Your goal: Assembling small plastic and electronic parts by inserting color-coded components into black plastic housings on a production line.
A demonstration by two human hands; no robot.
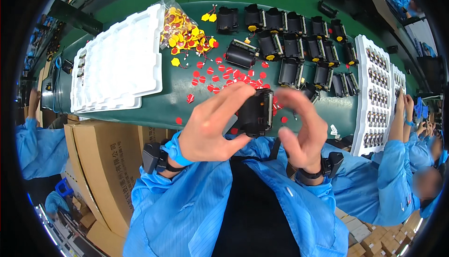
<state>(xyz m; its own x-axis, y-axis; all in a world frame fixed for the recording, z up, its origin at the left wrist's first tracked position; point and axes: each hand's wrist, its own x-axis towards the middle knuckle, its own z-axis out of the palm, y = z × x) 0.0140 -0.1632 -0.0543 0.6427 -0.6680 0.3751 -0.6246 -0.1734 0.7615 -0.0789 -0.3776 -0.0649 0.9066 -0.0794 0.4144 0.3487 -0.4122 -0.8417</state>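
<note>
My left hand [208,126] grips a black plastic housing [251,116] by its left side, holding it over the front edge of the green table. The housing has a curved hollow and a metal-coloured strip along its right side. Just right of it, my right hand [306,137] is open, with thumb and fingers curved and apart. No object shows between them. Beyond the housing, many red round pieces [236,75] lie scattered on the table. Several similar black housings [293,46] stand in rows at the back right, some with a yellow disc at one end.
A clear bag [170,11] spills yellow and red discs with wires [191,42]. Stacked white trays [124,53] are at the left; another white tray [360,116] holds small parts at the right. A cardboard box [105,163] stands below left. Co-workers in blue sit at both sides.
</note>
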